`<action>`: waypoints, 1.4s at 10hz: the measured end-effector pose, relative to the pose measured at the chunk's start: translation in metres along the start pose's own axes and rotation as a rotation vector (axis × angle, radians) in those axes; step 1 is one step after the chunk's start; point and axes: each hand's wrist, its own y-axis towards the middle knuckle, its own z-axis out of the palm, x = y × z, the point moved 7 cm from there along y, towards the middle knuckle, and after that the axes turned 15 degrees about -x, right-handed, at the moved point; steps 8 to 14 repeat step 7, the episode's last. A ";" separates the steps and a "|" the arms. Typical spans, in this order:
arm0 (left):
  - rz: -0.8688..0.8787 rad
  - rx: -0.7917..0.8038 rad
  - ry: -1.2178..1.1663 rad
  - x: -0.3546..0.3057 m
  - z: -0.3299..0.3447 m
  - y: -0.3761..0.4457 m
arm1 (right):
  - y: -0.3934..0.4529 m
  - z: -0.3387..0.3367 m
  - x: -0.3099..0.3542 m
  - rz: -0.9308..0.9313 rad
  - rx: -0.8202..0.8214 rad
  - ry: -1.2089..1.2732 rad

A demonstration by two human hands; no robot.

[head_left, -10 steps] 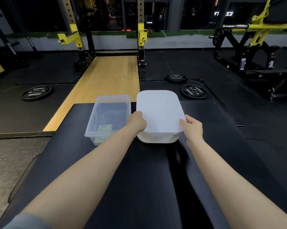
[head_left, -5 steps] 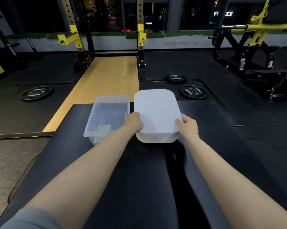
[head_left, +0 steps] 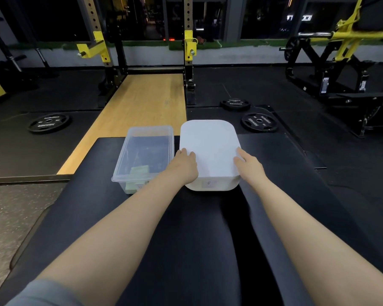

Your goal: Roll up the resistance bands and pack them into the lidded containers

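A white container with its white lid (head_left: 210, 146) on stands on the black padded bench (head_left: 80, 206). My left hand (head_left: 184, 165) lies flat on the lid's near left part, fingers straight. On the lid's near right edge my right hand (head_left: 248, 165) presses down, fingers extended. Just left of it sits a clear lidded container (head_left: 145, 155) with a pale green rolled band (head_left: 138, 171) visible at its near end. What is inside the white container is hidden.
The bench ends just beyond the containers. Past it lie a wooden lifting platform (head_left: 142, 111), black weight plates (head_left: 48, 123) (head_left: 259, 122) on the dark floor, a rack with yellow hooks (head_left: 97, 48) and a yellow machine (head_left: 340, 40) at the far right.
Both hands went from gripping the white container's near sides to lying flat on top of its lid. The container shifted slightly left, closer to the clear one.
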 end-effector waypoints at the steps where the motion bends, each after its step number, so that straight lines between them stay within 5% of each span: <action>1: 0.050 -0.031 0.122 0.001 -0.002 -0.002 | -0.004 0.002 0.004 -0.030 0.010 -0.011; 5: 0.055 0.042 -0.031 0.010 -0.010 -0.023 | -0.007 0.000 0.007 -0.145 -0.008 -0.196; 7: 0.011 -0.124 -0.195 0.033 -0.030 -0.041 | -0.031 0.003 0.027 -0.358 -0.018 -0.265; 14: 0.011 -0.124 -0.195 0.033 -0.030 -0.041 | -0.031 0.003 0.027 -0.358 -0.018 -0.265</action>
